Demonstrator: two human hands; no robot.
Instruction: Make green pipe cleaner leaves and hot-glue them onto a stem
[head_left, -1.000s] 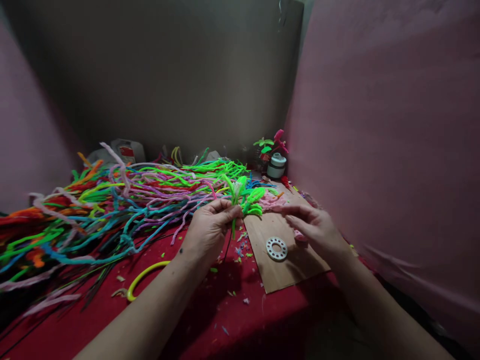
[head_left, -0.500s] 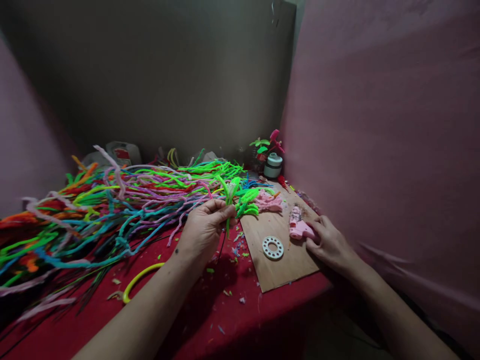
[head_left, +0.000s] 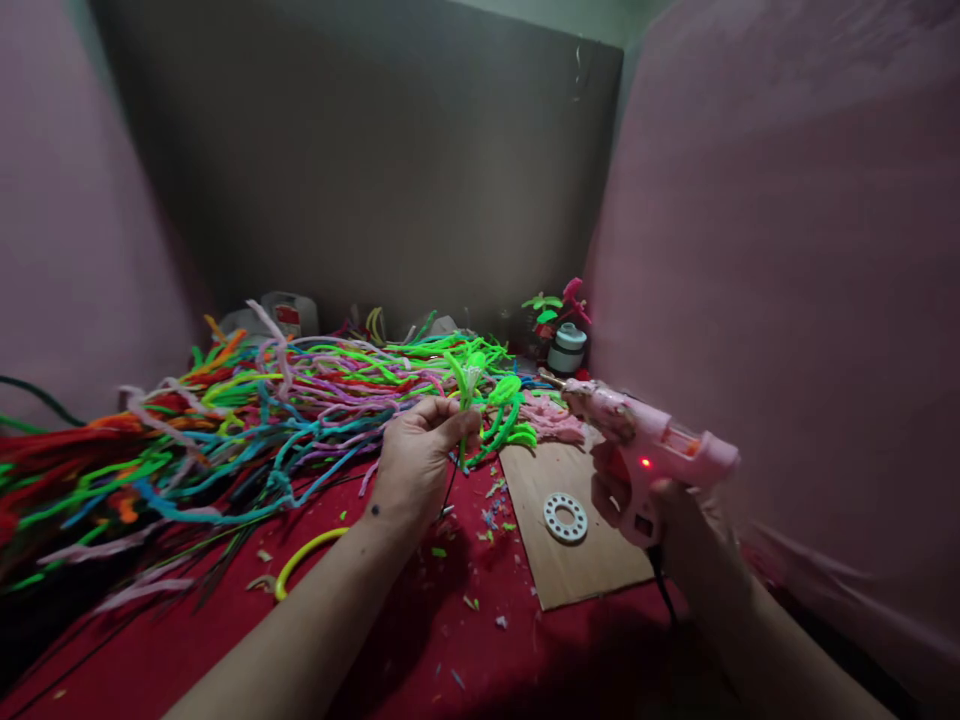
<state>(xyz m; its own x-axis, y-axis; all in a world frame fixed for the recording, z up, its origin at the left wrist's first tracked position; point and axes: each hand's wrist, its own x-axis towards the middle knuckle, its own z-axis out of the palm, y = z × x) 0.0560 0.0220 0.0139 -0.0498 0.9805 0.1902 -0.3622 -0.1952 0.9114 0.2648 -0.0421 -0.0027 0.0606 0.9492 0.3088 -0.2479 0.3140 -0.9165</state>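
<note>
Pinched in my left hand is a green pipe-cleaner flower with a pale centre and a thin dark stem below the fingers. My right hand is wrapped round the handle of a pink hot glue gun, lifted over the right side of the board. Its red light is on, its metal nozzle points left towards the flower, and a black cord hangs from the handle. Just beyond my left hand lie bent green pipe-cleaner pieces, beside pink ones.
A large heap of coloured pipe cleaners covers the left of the red cloth. A white ring with holes lies on the wooden board. A yellow hoop is partly behind my left forearm. A pale jar stands behind.
My right hand has picked the pink glue gun up off the board and turned its nozzle to the left. My left hand still holds the green flower. The view has shifted slightly.
</note>
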